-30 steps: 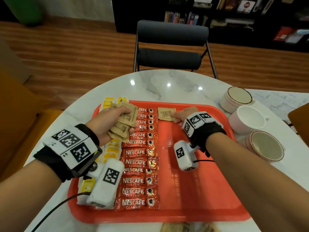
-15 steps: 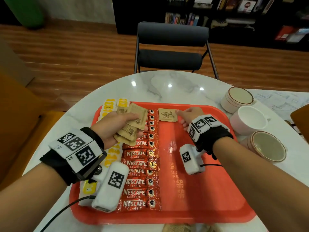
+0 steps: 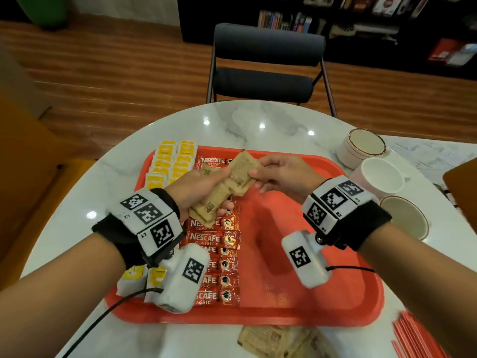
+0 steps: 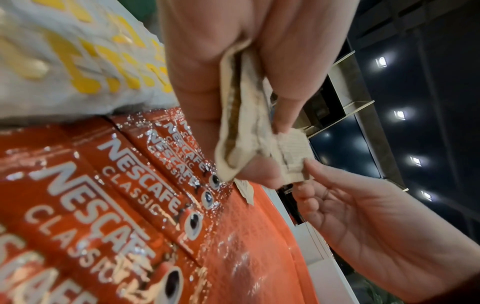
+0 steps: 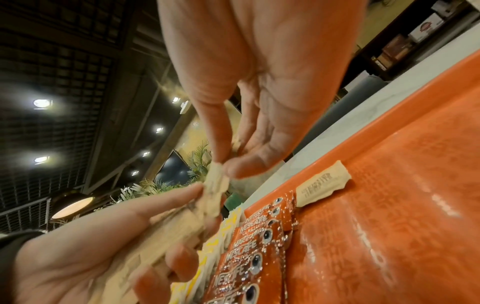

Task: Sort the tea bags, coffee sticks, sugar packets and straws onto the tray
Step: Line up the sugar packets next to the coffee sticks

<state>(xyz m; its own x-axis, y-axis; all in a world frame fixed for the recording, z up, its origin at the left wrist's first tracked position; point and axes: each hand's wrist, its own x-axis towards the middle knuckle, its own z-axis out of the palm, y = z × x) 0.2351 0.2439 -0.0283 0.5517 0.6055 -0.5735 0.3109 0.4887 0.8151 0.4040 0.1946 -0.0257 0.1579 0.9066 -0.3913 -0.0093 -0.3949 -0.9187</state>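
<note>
My left hand point(image 3: 206, 187) grips a fanned stack of brown sugar packets point(image 3: 222, 195) above the coffee sticks. My right hand point(image 3: 260, 174) pinches the far end of the top sugar packet point(image 3: 244, 166) in that stack; the right wrist view shows thumb and finger closed on its edge point(image 5: 217, 174). One more sugar packet point(image 5: 322, 187) lies flat at the far edge of the red tray point(image 3: 296, 293). Red coffee sticks point(image 3: 214, 239) form a column down the tray. Yellow tea bags point(image 3: 170, 161) lie in rows at its left.
Loose sugar packets point(image 3: 271, 339) lie on the marble table in front of the tray. Red straws point(image 3: 418, 337) sit at the near right corner. A white cup point(image 3: 382, 177) and stacked saucers point(image 3: 364, 146) stand to the right. A dark chair point(image 3: 265, 71) is beyond the table.
My right hand left a sugar packet lying at the tray's far edge and moved left to my left hand's stack, where it now pinches the top packet. The left hand shifted slightly right.
</note>
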